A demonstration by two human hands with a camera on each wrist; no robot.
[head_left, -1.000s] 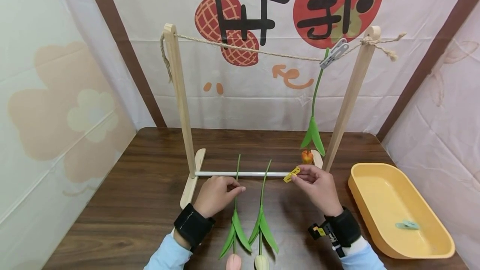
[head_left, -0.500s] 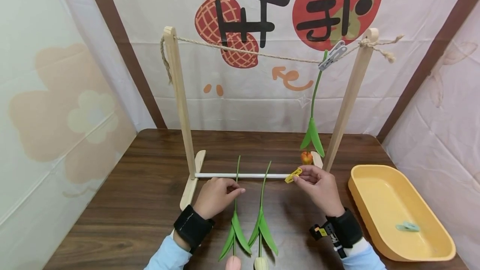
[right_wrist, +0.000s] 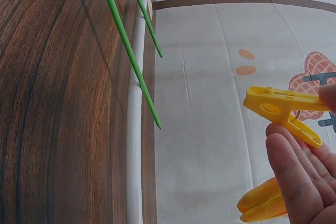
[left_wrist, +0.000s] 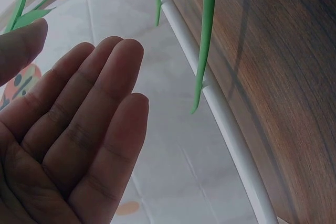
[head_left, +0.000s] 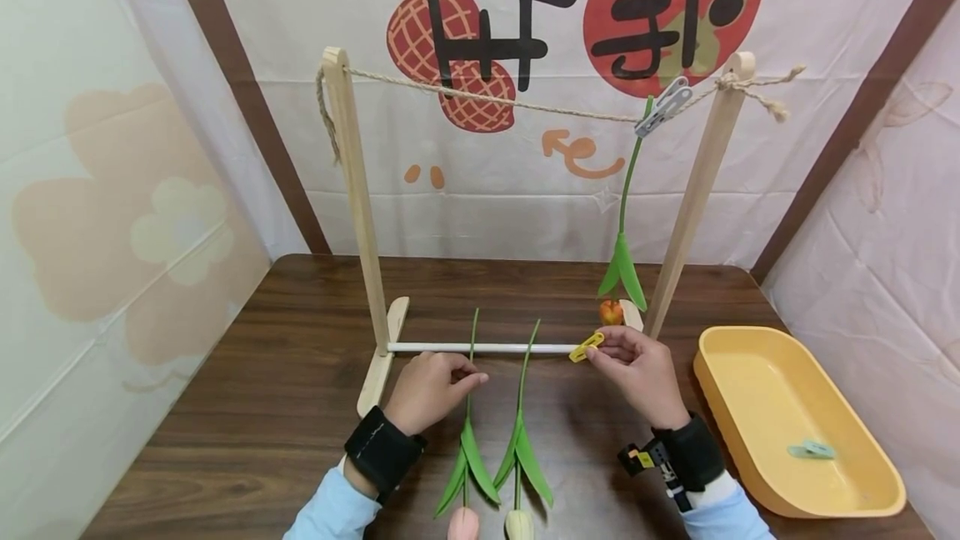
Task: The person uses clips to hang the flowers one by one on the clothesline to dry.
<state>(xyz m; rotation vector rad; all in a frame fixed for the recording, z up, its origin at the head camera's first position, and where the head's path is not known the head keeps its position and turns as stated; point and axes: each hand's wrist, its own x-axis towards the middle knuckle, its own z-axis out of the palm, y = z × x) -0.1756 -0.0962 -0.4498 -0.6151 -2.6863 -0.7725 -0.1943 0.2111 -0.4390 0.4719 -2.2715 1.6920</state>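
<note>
My right hand (head_left: 609, 352) pinches a yellow clip (head_left: 585, 347) just above the right end of the rack's white rod (head_left: 435, 347); the right wrist view shows the clip (right_wrist: 283, 111) held between thumb and fingers (right_wrist: 299, 182). My left hand (head_left: 463, 376) lies beside the stem (head_left: 471, 357) of the pink-budded tulip (head_left: 462, 523), fingers straight and holding nothing, as the left wrist view of the hand (left_wrist: 68, 145) shows. A cream-budded tulip (head_left: 517, 525) lies next to it. Both stems cross the rod.
A wooden rack (head_left: 352, 190) carries a rope (head_left: 487, 98). An orange-budded tulip (head_left: 611, 312) hangs upside down from the rope by a grey clip (head_left: 663, 107). A yellow tray (head_left: 750, 357) at the right holds a teal clip (head_left: 806, 449).
Almost nothing differs; both hands stay where they were, the right still holding the yellow clip. Only the camera has shifted slightly.
</note>
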